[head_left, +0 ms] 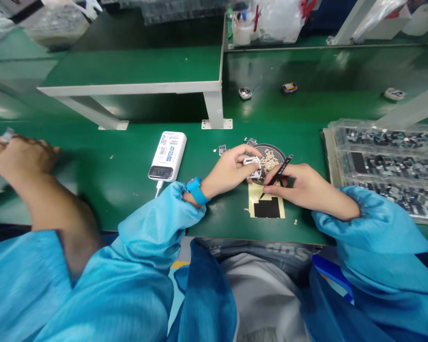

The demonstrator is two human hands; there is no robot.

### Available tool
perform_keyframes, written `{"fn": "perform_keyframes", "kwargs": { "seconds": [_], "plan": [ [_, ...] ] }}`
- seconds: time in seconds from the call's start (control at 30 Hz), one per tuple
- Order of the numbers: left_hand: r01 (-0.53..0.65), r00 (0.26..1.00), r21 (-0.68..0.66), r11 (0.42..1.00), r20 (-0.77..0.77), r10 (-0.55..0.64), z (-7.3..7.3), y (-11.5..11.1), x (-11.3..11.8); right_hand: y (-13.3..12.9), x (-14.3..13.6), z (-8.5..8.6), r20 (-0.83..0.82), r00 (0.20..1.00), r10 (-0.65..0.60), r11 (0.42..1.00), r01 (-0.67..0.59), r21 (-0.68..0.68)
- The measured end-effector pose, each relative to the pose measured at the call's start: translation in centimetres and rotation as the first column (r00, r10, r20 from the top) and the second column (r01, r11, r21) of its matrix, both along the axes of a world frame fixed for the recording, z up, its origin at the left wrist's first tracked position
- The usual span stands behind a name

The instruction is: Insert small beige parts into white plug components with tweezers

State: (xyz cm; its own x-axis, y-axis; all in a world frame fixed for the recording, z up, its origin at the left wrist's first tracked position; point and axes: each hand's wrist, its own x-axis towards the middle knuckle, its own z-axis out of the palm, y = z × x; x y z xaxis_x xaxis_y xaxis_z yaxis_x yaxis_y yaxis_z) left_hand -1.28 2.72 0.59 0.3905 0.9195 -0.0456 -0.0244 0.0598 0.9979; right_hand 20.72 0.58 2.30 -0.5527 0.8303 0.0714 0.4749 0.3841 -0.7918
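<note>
My left hand (231,171) is closed around a small white device housing (252,168), holding it above the left edge of a round dark dish (280,153) with small beige parts. Black tweezers (282,171) are pinched in my right hand (299,185), their tip pointing down at a yellow sheet (281,205). A black adhesive piece (267,208) covers the sheet's lower part. The sheet lies on the green table just below the dish. Behind my left hand rests a small clear part (222,150).
A white power bank (168,156) with a cable lies left. Clear trays (395,166) of small parts stand right. A raised green shelf (135,66) is at the back, near small devices (245,93). Another person's arm (50,190) reaches in at far left.
</note>
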Motion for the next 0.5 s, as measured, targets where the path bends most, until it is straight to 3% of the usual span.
{"fn": "perform_keyframes", "kwargs": {
  "seconds": [0.1, 0.2, 0.37, 0.5],
  "plan": [
    [0.001, 1.000, 0.010, 1.000, 0.000, -0.001, -0.27, -0.05, 0.06, -0.19, 0.10, 0.50, -0.025, 1.000, 0.010, 0.999, -0.011, -0.030],
    [0.006, 1.000, -0.004, 1.000, -0.005, -0.006, -0.35, -0.03, 0.06, -0.34, 0.34, 0.99, -0.161, 0.985, -0.056, 0.998, 0.055, -0.012],
    [0.011, 0.999, 0.030, 1.000, -0.040, -0.010, -0.36, -0.25, 0.04, -0.11, 0.38, 0.77, -0.377, 0.898, -0.226, 0.911, 0.332, 0.244],
    [0.011, 0.997, 0.061, 0.998, -0.075, -0.006, -0.25, -0.43, 0.03, 0.07, 0.11, 0.27, -0.350, 0.910, -0.220, 0.866, 0.348, 0.359]
  ]
}}
